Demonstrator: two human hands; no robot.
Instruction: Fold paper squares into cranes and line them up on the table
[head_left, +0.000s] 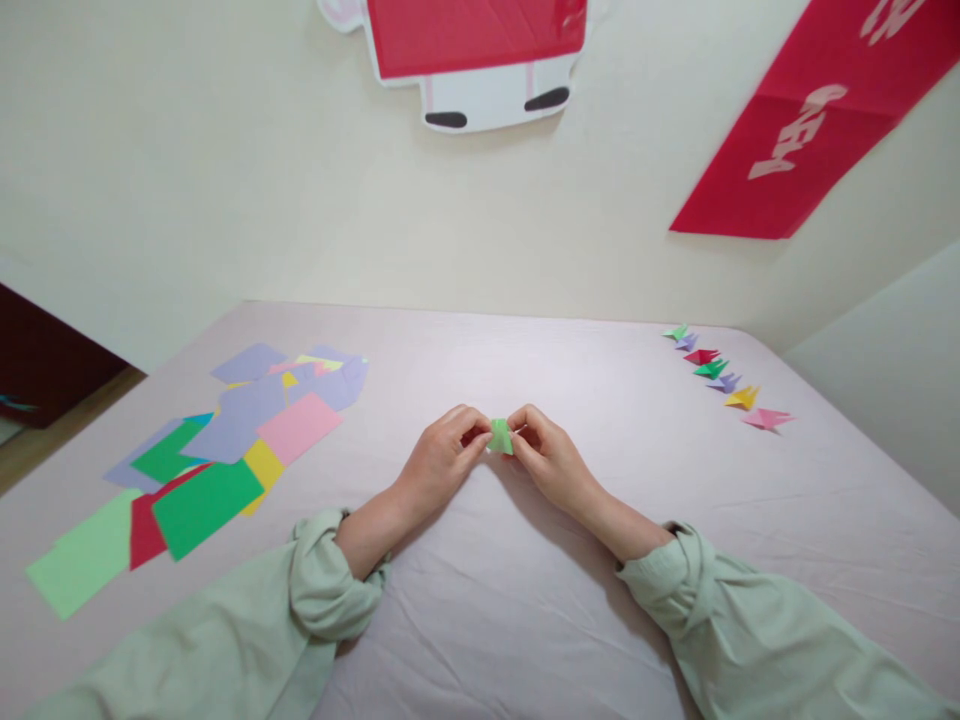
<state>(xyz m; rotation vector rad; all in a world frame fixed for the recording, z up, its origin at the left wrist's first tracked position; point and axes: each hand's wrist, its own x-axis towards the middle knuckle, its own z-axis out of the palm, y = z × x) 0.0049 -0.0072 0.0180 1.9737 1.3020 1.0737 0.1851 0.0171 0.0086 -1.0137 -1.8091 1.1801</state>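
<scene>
A small folded piece of light green paper [501, 437] is pinched between both my hands just above the pale pink table [525, 600]. My left hand [442, 455] grips its left side with curled fingers. My right hand [544, 452] grips its right side the same way. Both wrists rest low over the table's middle, in pale green sleeves.
Several flat coloured paper sheets [217, 450] lie spread on the left of the table. A row of several small folded paper shapes [724, 380] lies at the far right. A cream wall with red banners [795, 130] stands behind the table.
</scene>
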